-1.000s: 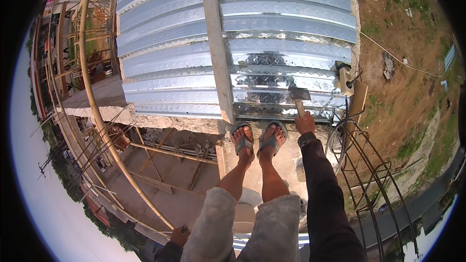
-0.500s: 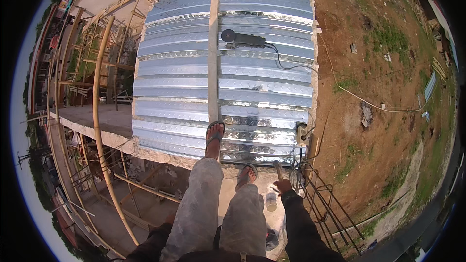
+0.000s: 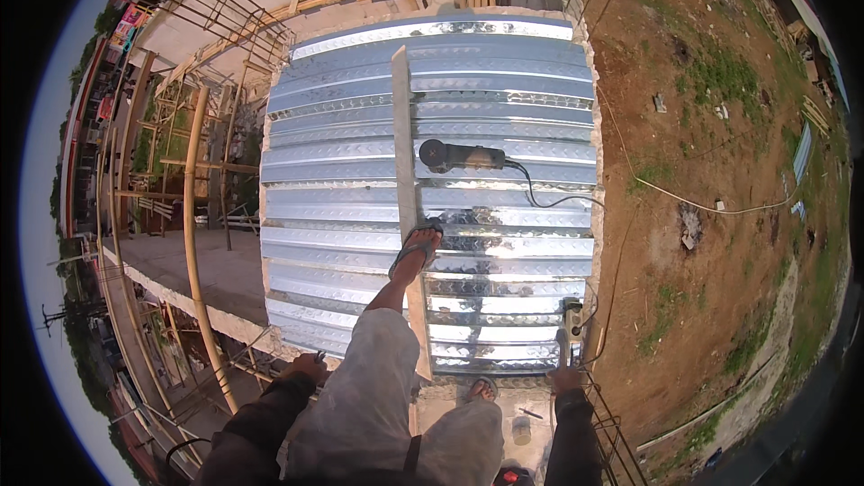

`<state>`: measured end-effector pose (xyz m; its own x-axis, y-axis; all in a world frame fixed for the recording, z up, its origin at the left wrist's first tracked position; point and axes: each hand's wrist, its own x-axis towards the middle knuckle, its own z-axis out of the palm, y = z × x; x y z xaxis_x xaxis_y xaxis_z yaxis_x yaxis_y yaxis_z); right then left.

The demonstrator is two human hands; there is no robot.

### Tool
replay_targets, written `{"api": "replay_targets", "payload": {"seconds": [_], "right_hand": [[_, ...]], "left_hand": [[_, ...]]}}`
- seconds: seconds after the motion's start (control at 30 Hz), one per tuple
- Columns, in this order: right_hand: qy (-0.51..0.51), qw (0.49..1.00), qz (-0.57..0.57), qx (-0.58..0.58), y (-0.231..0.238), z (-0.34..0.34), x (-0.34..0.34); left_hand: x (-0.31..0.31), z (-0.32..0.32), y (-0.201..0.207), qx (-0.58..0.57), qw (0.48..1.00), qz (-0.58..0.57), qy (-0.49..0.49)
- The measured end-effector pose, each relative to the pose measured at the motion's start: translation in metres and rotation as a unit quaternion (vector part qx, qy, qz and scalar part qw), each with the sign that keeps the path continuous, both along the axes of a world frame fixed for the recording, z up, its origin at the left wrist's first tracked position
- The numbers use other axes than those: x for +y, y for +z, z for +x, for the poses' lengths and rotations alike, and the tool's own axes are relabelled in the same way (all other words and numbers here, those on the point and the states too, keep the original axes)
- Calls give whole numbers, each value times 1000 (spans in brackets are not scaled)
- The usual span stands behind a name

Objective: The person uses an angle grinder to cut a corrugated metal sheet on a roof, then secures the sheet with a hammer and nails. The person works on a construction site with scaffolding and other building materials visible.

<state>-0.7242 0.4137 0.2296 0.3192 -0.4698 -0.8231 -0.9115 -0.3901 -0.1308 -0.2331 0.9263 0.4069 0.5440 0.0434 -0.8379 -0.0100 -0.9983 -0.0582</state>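
Observation:
My right hand (image 3: pixel 565 381) is closed around a pale, stick-like tool (image 3: pixel 564 348) whose kind I cannot make out, by the front right corner of the ribbed metal decking (image 3: pixel 337 198). To the left of my leg, my left hand (image 3: pixel 306 367) is curled closed, with something small and dark at its fingers. Farther out on the decking lies a dark angle grinder (image 3: pixel 463 157), its cord running to the right. A narrow wooden plank (image 3: pixel 404 135) crosses the sheets. My sandalled left foot (image 3: pixel 418 246) stands on it; my right foot (image 3: pixel 483 389) is on the concrete behind.
A socket block (image 3: pixel 573 315) with cables sits at the decking's right edge. Reinforcing bars (image 3: pixel 612 427) stick out beside my right arm. A small tub (image 3: pixel 521 429) stands near my right foot. Bamboo poles (image 3: pixel 193 207) rise along the left drop; bare ground (image 3: pixel 666 243) lies far below right.
I have stepped forward with my left foot along the plank, and the grinder appears nearer. My left hand has come into fuller view. My right hand has moved right with the pale tool.

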Motion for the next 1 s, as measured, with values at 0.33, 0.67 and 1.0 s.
{"api": "replay_targets", "payload": {"seconds": [0.33, 0.67, 1.0], "right_hand": [[-187, 968, -92, -139, -22, 324, -31], [-31, 880, -175, -441, -158, 630, -145], [149, 880, -275, -358, -196, 648, -137]], "left_hand": [[-68, 146, -22, -74, 989, -114, 67], [-37, 81, -103, 47, 993, -69, 83], [-316, 79, -276, -17, 960, -275, 43]]}}
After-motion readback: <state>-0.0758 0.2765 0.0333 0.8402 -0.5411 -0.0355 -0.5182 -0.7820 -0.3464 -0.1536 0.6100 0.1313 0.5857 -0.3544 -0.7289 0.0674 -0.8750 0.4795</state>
